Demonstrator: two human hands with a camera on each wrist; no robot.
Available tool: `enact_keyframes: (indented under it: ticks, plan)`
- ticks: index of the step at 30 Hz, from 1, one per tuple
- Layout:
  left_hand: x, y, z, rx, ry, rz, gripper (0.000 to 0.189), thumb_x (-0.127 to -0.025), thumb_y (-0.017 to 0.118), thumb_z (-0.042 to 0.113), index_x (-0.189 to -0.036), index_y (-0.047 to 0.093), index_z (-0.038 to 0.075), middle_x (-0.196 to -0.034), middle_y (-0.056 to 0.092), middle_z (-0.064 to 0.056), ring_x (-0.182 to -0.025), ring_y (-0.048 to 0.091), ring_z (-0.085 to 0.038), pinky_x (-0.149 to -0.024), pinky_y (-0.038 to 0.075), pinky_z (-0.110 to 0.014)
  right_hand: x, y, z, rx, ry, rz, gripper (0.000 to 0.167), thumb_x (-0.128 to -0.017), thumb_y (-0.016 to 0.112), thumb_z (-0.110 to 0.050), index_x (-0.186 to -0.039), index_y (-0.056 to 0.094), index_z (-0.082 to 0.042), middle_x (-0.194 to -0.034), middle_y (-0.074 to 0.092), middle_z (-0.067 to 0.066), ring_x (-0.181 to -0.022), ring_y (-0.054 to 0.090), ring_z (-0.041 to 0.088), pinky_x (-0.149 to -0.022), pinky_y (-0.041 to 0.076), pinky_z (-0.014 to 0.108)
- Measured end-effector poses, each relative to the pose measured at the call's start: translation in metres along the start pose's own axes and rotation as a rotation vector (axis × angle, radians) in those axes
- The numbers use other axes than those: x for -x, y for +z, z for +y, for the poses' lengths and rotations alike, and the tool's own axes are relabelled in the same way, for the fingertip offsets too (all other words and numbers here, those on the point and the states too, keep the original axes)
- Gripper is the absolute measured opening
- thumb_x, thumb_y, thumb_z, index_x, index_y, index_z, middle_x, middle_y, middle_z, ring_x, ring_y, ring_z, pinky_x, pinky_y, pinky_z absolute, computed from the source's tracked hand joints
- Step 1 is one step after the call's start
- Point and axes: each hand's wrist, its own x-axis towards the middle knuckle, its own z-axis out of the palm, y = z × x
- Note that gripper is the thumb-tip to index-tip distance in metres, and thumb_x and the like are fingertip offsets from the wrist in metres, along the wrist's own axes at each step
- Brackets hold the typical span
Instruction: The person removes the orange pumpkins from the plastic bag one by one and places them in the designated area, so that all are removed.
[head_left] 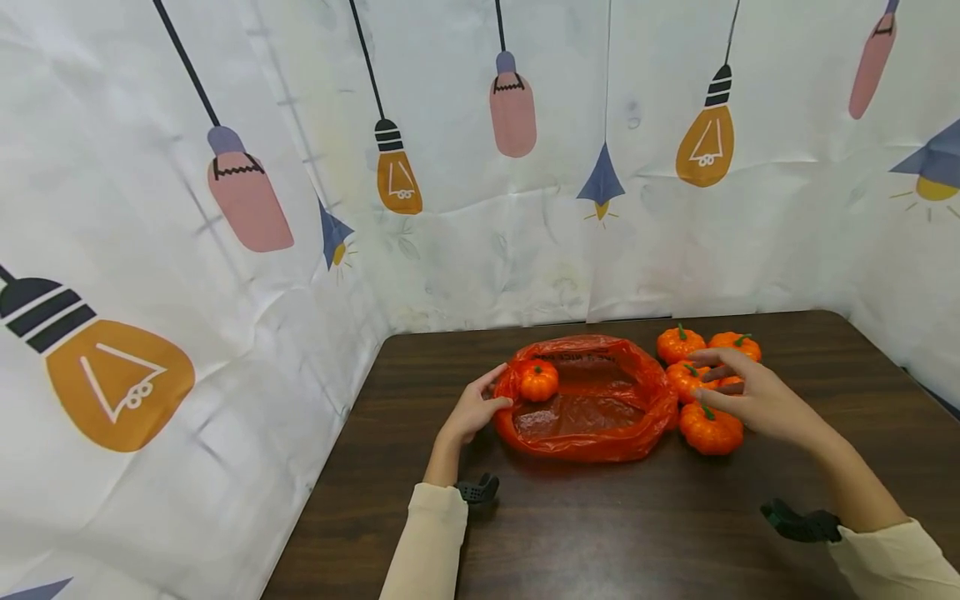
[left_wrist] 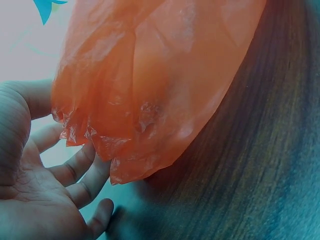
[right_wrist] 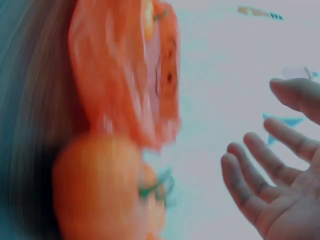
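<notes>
A red-orange plastic bag [head_left: 592,446] lies with its mouth spread wide on the table, and a small orange pumpkin [head_left: 538,381] sits inside at its left. My left hand [head_left: 472,408] holds the bag's left edge between thumb and fingers; in the left wrist view the crumpled film [left_wrist: 145,90] hides some fingertips. My right hand [head_left: 750,396] hovers over several small pumpkins [head_left: 711,429] right of the bag, its fingers spread and partly covering them. In the right wrist view that hand [right_wrist: 280,185] holds nothing, apart from a blurred pumpkin [right_wrist: 100,185].
The dark wooden table [head_left: 600,533] runs back to a white curtain [head_left: 480,267] printed with lamps, which also hangs along the left and right sides. Dark bands [head_left: 480,489] circle both wrists.
</notes>
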Motion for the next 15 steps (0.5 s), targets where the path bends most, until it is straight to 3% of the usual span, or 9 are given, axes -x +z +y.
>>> enact_keyframes:
  ticks: [3,7,15]
  plan:
    - [-0.001,0.0,0.001,0.005,0.002,-0.013,0.07,-0.094,0.065,0.001,-0.158,0.039,0.009,-0.122,0.056,-0.031,-0.095,0.054,-0.02,-0.08,0.054,-0.026,-0.014,0.018,-0.014,-0.069,-0.026,-0.007,0.048,-0.099,0.068,-0.031,-0.142,0.054,-0.014,-0.136,0.059,0.013,-0.114,0.06,0.025,-0.083,0.055,0.025]
    - [-0.007,-0.001,-0.008,-0.001,0.0,-0.017,0.07,-0.094,0.065,0.001,-0.158,0.039,0.008,-0.122,0.057,-0.03,-0.095,0.055,-0.021,-0.08,0.055,-0.027,-0.036,0.052,-0.022,-0.186,-0.044,-0.059,0.045,-0.099,0.069,-0.028,-0.139,0.056,-0.012,-0.134,0.06,0.014,-0.114,0.06,0.029,-0.082,0.056,0.029]
    - [-0.02,0.0,-0.033,-0.017,0.001,0.036,0.072,-0.094,0.067,0.004,-0.159,0.04,0.015,-0.12,0.058,-0.024,-0.096,0.054,-0.02,-0.078,0.055,-0.027,-0.078,0.109,-0.025,-0.272,0.047,-0.139,0.049,-0.096,0.071,-0.03,-0.138,0.056,-0.011,-0.139,0.058,0.02,-0.116,0.06,0.031,-0.089,0.055,0.039]
